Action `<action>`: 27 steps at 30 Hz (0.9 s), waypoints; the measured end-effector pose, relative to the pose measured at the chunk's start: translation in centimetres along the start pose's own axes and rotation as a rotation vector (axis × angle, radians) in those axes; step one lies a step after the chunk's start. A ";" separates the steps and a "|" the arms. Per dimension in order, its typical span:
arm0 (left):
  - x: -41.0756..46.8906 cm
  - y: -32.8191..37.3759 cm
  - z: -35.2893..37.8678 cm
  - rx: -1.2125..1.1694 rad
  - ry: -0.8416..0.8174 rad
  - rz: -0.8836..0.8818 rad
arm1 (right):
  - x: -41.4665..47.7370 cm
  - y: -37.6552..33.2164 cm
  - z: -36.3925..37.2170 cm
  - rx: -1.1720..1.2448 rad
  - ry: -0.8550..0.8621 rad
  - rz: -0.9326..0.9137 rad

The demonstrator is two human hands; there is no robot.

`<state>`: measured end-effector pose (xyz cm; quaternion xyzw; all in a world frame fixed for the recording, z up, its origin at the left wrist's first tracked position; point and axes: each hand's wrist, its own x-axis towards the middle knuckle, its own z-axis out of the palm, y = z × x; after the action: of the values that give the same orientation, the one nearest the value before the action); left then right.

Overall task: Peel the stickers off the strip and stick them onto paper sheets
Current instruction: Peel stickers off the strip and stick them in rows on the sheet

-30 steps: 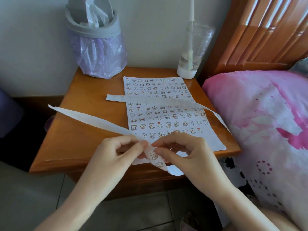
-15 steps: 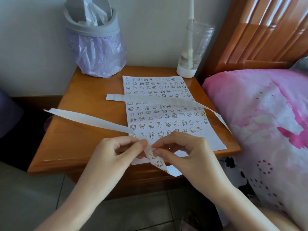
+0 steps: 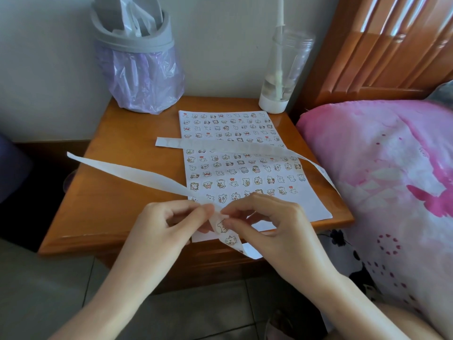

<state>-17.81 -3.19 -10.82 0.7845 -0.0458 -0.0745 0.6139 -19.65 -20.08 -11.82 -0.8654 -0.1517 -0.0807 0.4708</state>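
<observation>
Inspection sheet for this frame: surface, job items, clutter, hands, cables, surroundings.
Surface: wooden nightstand, mostly bare on its left part.
Job's things: sticker strip held above the front edge; paper sheet rows of stickers; spent strip lies across it.
Clutter: lined bin, clear bottle at the back.
Grippers: left hand and right hand pinch the strip, picking at a sticker.
Cables: nothing seen.
Surroundings: pink bedding on the right, tiled floor.
</observation>
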 end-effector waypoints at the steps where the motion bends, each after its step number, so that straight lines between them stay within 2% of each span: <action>1: 0.0 0.0 0.0 0.002 0.002 -0.002 | 0.0 0.0 0.0 -0.001 -0.003 0.001; 16: 0.2 0.1 0.1 -0.008 0.010 -0.028 | 0.0 0.5 0.6 -0.029 0.073 -0.100; 27: 0.1 0.1 0.0 -0.008 -0.002 -0.036 | 0.0 0.6 0.5 -0.018 0.060 -0.130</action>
<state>-17.72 -3.19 -10.76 0.7825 -0.0320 -0.0866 0.6158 -19.42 -19.93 -12.60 -0.8551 -0.1924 -0.1385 0.4611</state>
